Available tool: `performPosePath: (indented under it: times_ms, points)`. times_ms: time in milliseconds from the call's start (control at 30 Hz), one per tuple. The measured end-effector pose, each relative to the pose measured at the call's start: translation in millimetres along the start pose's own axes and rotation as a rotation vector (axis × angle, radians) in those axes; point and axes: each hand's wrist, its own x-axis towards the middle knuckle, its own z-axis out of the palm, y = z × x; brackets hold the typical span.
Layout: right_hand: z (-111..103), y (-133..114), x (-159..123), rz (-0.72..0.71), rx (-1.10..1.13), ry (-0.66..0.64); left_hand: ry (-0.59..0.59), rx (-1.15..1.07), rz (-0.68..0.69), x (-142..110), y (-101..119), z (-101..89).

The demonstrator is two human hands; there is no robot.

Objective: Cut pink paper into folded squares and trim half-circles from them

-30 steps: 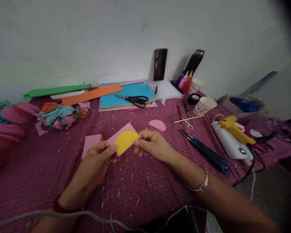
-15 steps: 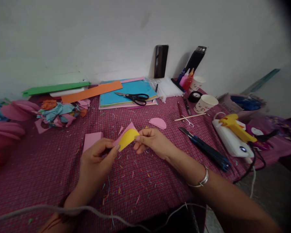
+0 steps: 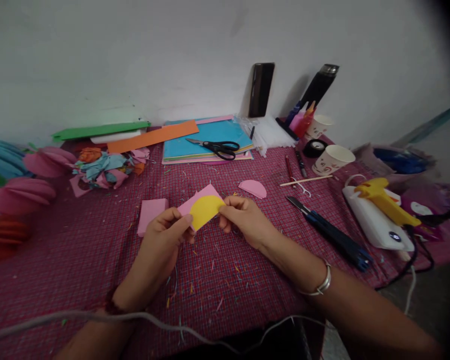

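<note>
Above the middle of the checked cloth, both hands hold a pink paper piece (image 3: 200, 195) with a yellow half-round piece (image 3: 205, 210) laid over it. My left hand (image 3: 168, 235) pinches the lower left end of the two pieces. My right hand (image 3: 243, 217) pinches the right tip of the yellow piece. A pink paper square (image 3: 152, 214) lies on the cloth just left of my left hand. A pink half-circle (image 3: 252, 188) lies beyond my right hand.
Black scissors (image 3: 217, 147) lie on stacked coloured sheets (image 3: 202, 145) at the back. A yellow glue gun (image 3: 386, 201) rests on a white block at right, near a blue-handled knife (image 3: 330, 234), pens and paper cups (image 3: 332, 160). Paper scraps (image 3: 101, 167) and paper fans crowd the left.
The view has shifted, so everything sits slightly further right. The held pieces tilted edge-on half a second ago and now face up again. Both hands kept their grip.
</note>
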Motion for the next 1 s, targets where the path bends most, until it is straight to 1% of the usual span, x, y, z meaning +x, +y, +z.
performPosePath:
  times_ms: [167,400,467,600,667,733,800,867,933,1000]
  points:
    - [3,2,-1,-0.036,-0.066,0.055,-0.009,-0.02,-0.074,0,0,2.3]
    - [7,5,-4,-0.068,-0.109,0.03,-0.032,-0.023,-0.042,2,-9,3.0]
    - [6,5,-5,-0.072,-0.117,0.007,-0.032,-0.034,-0.063,2,-10,0.8]
    - [5,5,-4,-0.062,-0.111,-0.112,-0.034,-0.001,-0.13,2,-6,-6.6]
    - [4,6,-4,-0.073,-0.095,-0.161,-0.063,0.031,-0.116,1,-3,-9.3]
    - [5,6,-3,-0.073,-0.068,-0.185,-0.076,0.035,-0.071,-1,-2,-8.9]
    - [6,7,-4,-0.065,-0.033,-0.173,-0.054,-0.003,-0.015,-4,-3,-4.4]
    - [8,8,-5,-0.072,0.01,-0.133,-0.03,-0.081,0.034,-7,-7,3.3]
    - [10,11,-6,-0.095,0.051,-0.109,-0.011,-0.152,0.058,-9,-14,11.6]
    - [15,16,-5,-0.114,0.079,-0.113,0.017,-0.198,0.061,-8,-19,17.6]
